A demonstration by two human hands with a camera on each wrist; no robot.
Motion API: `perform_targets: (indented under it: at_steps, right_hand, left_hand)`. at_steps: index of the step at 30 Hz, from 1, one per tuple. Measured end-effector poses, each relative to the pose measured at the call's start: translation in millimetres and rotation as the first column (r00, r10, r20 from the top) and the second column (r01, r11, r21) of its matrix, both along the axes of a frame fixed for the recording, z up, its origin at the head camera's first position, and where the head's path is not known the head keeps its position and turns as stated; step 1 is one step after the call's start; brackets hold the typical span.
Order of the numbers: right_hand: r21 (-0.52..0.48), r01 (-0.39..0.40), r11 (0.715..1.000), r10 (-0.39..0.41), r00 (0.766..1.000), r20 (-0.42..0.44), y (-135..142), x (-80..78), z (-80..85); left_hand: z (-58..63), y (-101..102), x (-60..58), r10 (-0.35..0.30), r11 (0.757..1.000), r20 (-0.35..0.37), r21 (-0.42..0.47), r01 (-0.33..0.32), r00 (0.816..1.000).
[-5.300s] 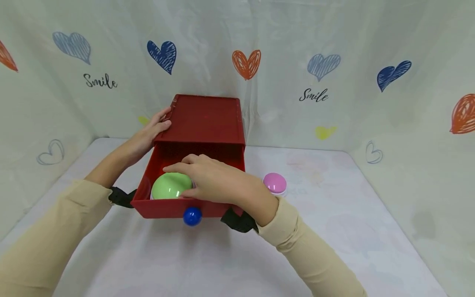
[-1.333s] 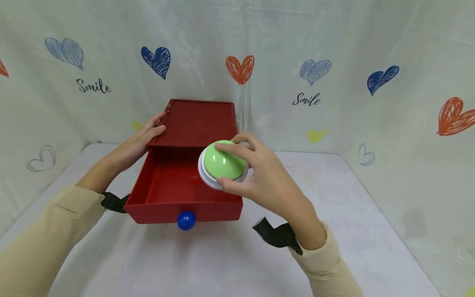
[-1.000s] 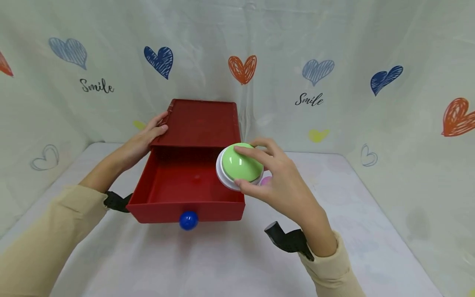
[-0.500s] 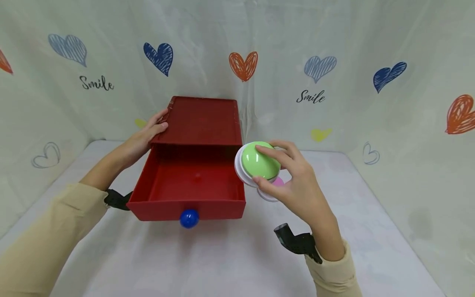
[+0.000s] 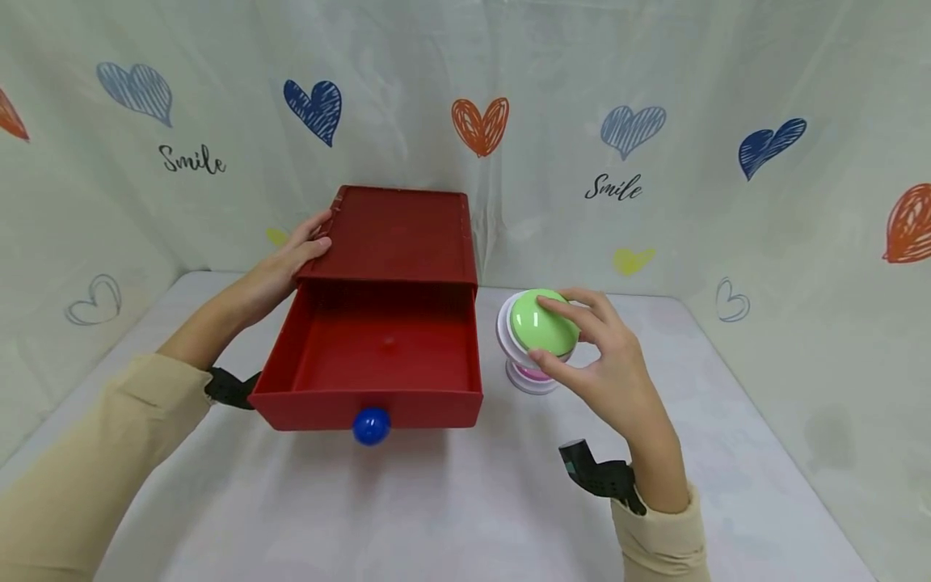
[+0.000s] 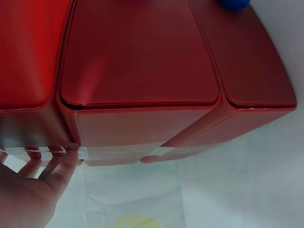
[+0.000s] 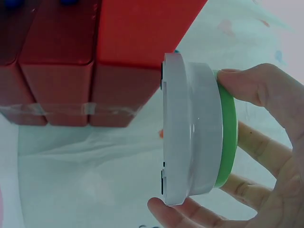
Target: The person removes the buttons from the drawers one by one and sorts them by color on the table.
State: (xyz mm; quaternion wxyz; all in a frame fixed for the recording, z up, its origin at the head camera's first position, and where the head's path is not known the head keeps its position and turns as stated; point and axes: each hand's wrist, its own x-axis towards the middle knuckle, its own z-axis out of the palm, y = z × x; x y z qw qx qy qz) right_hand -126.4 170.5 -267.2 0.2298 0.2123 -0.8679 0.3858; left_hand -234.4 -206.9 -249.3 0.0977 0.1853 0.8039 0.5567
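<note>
My right hand [image 5: 614, 356] holds a push button [image 5: 544, 323] with a green dome and a white base, thumb and fingers around its edge. It is tilted, its white underside [image 7: 173, 128] turned left in the right wrist view. In the head view it overlaps a pink push button [image 5: 532, 374] on the table, hiding most of that dome. My left hand [image 5: 294, 246] rests against the left side of a red drawer unit [image 5: 400, 234], fingers extended along its wall [image 6: 33, 128]. The drawer [image 5: 389, 368] is pulled out, with nothing in it.
A blue knob [image 5: 371, 426] sticks out from the drawer's front. Black wrist devices [image 5: 600, 474] are strapped on both arms. A white curtain [image 5: 538, 48] with printed hearts hangs behind the white table [image 5: 451, 509].
My right hand has taken the green push button out of the drawer and moved it right, past the drawer's side and over the pink one. My left hand has stayed on the unit.
</note>
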Motion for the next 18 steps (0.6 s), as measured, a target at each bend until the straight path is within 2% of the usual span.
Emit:
perform_targets:
  at_steps: [9,18]
  right_hand:
    - [0.005,0.02,1.0,-0.02,1.0,0.024,12.1,-12.5,-11.7]
    - [0.002,0.061,0.998,-0.061,0.989,0.137,33.6,-27.3,-25.2]
  left_hand:
    - [0.5,1.1,-0.6,0.01,1.0,0.009,-0.003,-0.01,1.0]
    - [-1.0,0.9,-0.4,0.011,1.0,0.006,0.002,-0.011,1.0]
